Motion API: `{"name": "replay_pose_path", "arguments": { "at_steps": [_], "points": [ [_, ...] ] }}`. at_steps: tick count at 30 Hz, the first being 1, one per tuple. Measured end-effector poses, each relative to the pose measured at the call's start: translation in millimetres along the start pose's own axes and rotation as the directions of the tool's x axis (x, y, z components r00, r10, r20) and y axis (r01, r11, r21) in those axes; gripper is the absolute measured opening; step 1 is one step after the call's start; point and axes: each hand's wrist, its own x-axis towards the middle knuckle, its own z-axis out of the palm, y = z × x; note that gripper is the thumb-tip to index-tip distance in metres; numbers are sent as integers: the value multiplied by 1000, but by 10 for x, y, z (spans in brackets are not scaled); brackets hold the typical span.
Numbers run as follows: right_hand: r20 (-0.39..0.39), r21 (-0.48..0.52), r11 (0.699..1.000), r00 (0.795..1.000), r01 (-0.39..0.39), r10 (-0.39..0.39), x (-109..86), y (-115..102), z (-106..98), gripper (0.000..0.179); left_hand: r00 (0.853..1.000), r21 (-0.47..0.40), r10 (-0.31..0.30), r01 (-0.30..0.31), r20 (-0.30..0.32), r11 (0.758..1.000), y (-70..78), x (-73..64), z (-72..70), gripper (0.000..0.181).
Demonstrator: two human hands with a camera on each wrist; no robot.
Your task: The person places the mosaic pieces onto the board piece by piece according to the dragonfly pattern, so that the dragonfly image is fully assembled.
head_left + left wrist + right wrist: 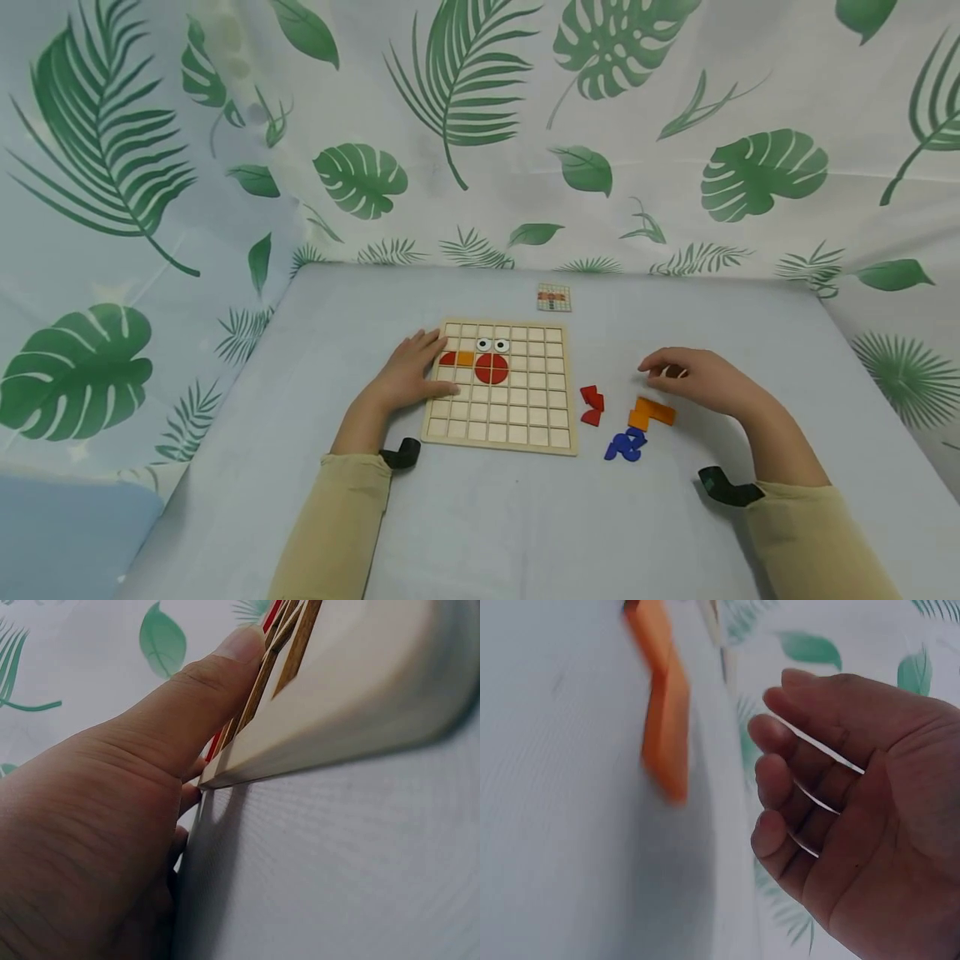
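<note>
In the head view, my left hand rests on the left edge of a wooden grid board, its thumb lying over the rim. On the board are two eye pieces, a red circle of several parts, an orange square and a red piece beside that hand. My right hand hovers right of the board with loosely bent fingers, and nothing shows between them. Below it lie orange pieces, which also appear blurred as an orange piece in the right wrist view.
Red pieces lie just right of the board, with blue pieces nearer the front. Behind the board is a small pattern card. A leaf-print cloth hangs along the back and sides of the pale table.
</note>
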Motion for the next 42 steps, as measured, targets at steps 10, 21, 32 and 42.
{"name": "replay_pose_path", "arguments": {
  "at_steps": [10,21,32,42],
  "points": [
    [122,20,999,992,-35,33,-172,243,11,32,1000,-6,2,-2,-4,1000,17,-13,-9,98],
    [152,10,998,987,59,-60,-173,247,85,39,1000,-12,-14,14,-1,1000,26,-20,0,98],
    [78,-58,995,994,82,-77,-104,350,153,28,1000,-9,5,-5,-10,1000,22,-28,-4,98],
    [11,-83,988,992,127,-127,-98,341,172,25,1000,-4,4,-4,-14,1000,-2,-17,5,98]
  ]
}}
